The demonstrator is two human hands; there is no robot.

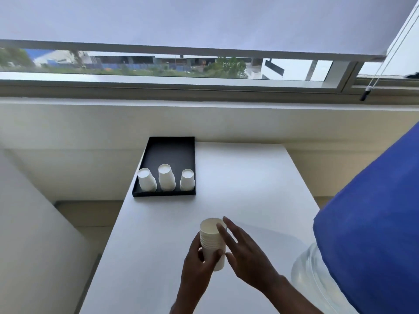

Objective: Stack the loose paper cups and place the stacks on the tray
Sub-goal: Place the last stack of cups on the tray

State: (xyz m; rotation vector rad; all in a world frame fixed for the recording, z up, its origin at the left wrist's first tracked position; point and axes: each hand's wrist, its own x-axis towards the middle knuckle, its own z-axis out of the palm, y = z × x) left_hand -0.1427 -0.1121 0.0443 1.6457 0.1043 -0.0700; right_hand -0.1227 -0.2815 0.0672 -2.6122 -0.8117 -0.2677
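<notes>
Cups: three stacks (166, 180) on tray (170, 150); left hand (199, 261) grips last stack (213, 242), right hand (243, 250) open beside it.

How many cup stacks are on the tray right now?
3, in a row along the near edge of the black tray: left stack, middle stack, right stack.

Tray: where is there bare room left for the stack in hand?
The black tray is bare across its far half, behind the three cup stacks crowding its near edge. The left hand grips the fourth stack.
</notes>
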